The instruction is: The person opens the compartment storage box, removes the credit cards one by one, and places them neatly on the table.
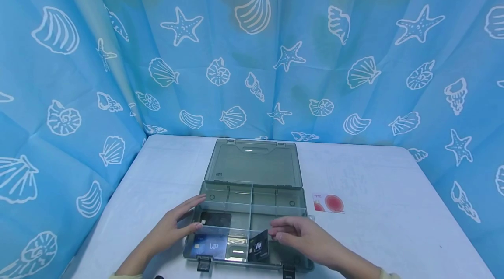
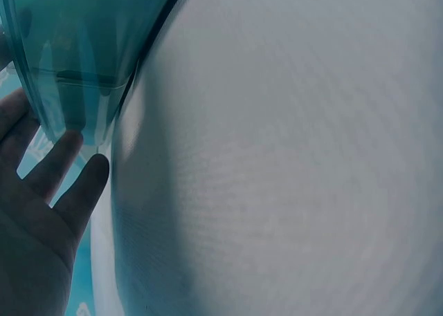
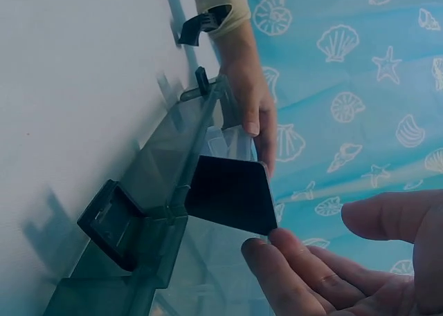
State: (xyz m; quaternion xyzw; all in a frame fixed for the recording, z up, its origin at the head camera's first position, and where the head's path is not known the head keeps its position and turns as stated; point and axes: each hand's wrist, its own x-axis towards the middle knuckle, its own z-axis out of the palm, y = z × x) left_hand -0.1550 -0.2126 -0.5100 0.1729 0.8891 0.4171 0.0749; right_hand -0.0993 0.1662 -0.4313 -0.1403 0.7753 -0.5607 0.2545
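Observation:
A dark translucent divided box [image 1: 238, 221] lies with its lid [image 1: 253, 163] folded back. My left hand [image 1: 169, 231] rests its fingertips on the box's left side, fingers extended; the left wrist view shows them against the wall. A black "VIP" card [image 1: 257, 246] leans steeply in the front right compartment, beside the middle divider. My right hand [image 1: 311, 237] is just right of it; in the right wrist view its fingertips touch the card's edge and the thumb stands apart. A blue VIP card [image 1: 208, 246] lies front left, a black card [image 1: 216, 219] in the compartment behind.
On the white table [image 1: 374, 235], right of the box, lies a red and white card [image 1: 328, 203]. Two dark latches hang at the box's front, one being the left latch [image 1: 204, 264]. A blue shell-patterned curtain [image 1: 252, 51] surrounds the table's back and sides.

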